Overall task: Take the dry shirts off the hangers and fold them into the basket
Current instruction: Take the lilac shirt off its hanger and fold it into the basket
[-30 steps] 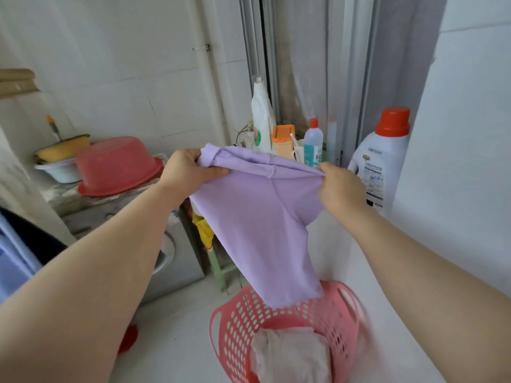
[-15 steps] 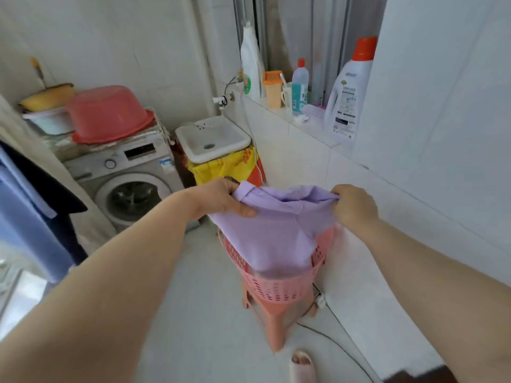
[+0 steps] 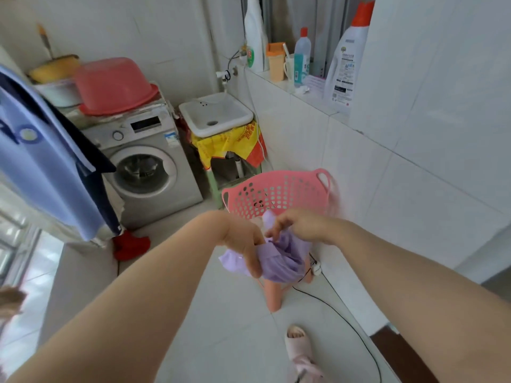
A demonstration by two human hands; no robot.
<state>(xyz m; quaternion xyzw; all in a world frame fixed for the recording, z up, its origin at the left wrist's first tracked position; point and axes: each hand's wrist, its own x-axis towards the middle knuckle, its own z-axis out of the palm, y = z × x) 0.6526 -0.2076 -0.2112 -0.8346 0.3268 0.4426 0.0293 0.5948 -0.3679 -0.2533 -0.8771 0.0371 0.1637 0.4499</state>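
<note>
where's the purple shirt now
In the head view the purple shirt sits bunched at centre, held between the left hand and the right hand, by the near side of the pink basket.

Washing machine (image 3: 149, 164) back left, against the rear wall. Upturned basin (image 3: 116, 87) on top of it, stacked bowls (image 3: 59, 89) just left of the basin. Sink (image 3: 215, 113) in the back corner, right of the machine. Ledge (image 3: 312, 103) runs along the right wall from that corner, with 4 items in a row, back to front: tall bottle (image 3: 255, 34), cup (image 3: 276, 62), small bottle (image 3: 301, 56), detergent jug (image 3: 348, 64). Laundry basket (image 3: 276, 189) on a stool (image 3: 273, 294), in front of the sink, near the right wall. Shirt (image 3: 282, 255) at the basket's near rim, held between left hand (image 3: 243, 244) and right hand (image 3: 296, 225). Hanging shirt (image 3: 47, 161) far left, in front of the machine. Cloth (image 3: 131, 244) on the floor before the machine. Cable (image 3: 345, 313) on the floor right of the stool. 1 slippered foot (image 3: 297, 341) before the stool.
</note>
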